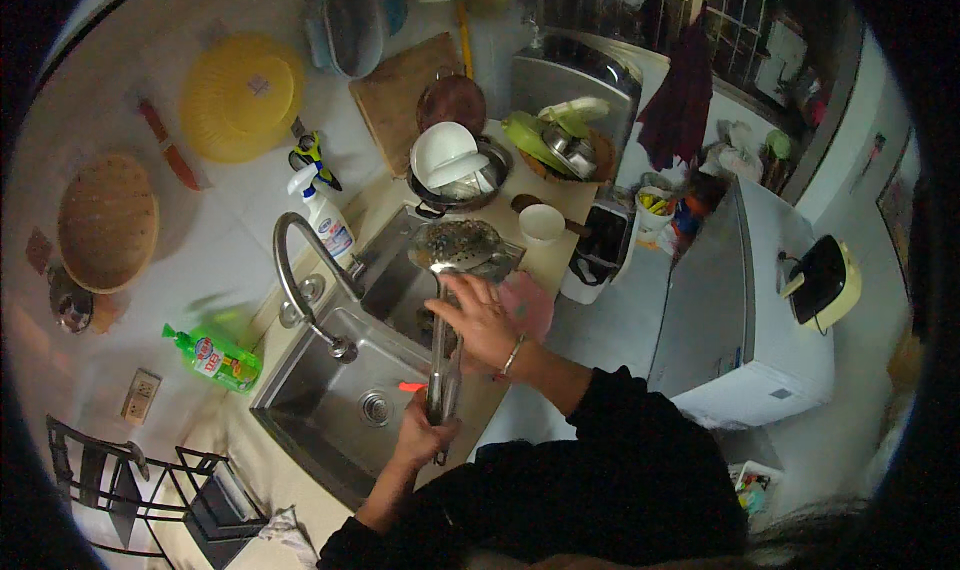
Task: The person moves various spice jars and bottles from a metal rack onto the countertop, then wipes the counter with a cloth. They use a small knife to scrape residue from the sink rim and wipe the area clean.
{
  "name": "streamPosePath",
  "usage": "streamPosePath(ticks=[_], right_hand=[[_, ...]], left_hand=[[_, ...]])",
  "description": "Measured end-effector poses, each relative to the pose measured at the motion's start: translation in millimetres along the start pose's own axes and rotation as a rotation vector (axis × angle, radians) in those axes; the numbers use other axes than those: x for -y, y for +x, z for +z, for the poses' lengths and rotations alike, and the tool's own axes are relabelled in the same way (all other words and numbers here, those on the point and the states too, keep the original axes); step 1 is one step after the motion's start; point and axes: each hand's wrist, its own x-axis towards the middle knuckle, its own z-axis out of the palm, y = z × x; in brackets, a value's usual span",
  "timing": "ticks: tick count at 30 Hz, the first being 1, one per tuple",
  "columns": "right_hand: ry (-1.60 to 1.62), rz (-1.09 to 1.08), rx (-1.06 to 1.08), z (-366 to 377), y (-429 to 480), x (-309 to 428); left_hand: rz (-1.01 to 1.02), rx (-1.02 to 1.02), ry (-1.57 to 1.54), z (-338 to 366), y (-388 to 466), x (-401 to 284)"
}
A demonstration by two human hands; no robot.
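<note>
My left hand (424, 433) is closed around the lower handles of a bundle of metal kitchen utensils, held over the near edge of the sink. The longest is a perforated skimmer (459, 241), its round head above the far sink basin (390, 285). My right hand (480, 318), a bracelet at its wrist, lies along the upper handle with fingers spread. Whether it grips the handle is hidden. A small orange piece (411, 386) shows beside my left hand. The curved faucet (281, 232) arches over the near basin (322, 390).
Behind the sink stand a spray bottle (324, 217) and a green detergent bottle (217, 360). A pan with stacked white bowls (448, 153), a white bowl (541, 223) and a vegetable basket (534, 166) occupy the far counter. A black rack (150, 487) is at lower left, a refrigerator (720, 322) at right.
</note>
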Motion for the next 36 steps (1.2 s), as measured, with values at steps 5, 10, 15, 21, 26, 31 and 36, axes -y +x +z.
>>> streamPosePath(ticks=[5, 10, 15, 21, 26, 31, 36], right_hand=[[0.141, 0.315, -0.238, 14, 11, -55], [0.839, 0.528, -0.267, 47, 34, -149], [1.201, 0.577, -0.342, 78, 61, -225], [1.345, 0.725, -0.15, 93, 81, -268], [1.279, 0.772, -0.07, 122, 92, -285], [1.322, 0.748, -0.078, 153, 94, -301], [1.38, 0.679, -0.147, 166, 98, -308]], left_hand=[[0.09, -0.039, 0.005, 22, 72, -25], [0.235, -0.122, -0.184, 71, 177, -61], [0.084, -0.145, -0.189, 95, 253, -91], [0.057, -0.187, -0.23, 102, 303, -98], [0.033, -0.252, -0.383, 103, 328, -82], [0.012, -0.233, -0.354, 99, 341, -84], [-0.072, -0.262, -0.316, 98, 349, -93]])
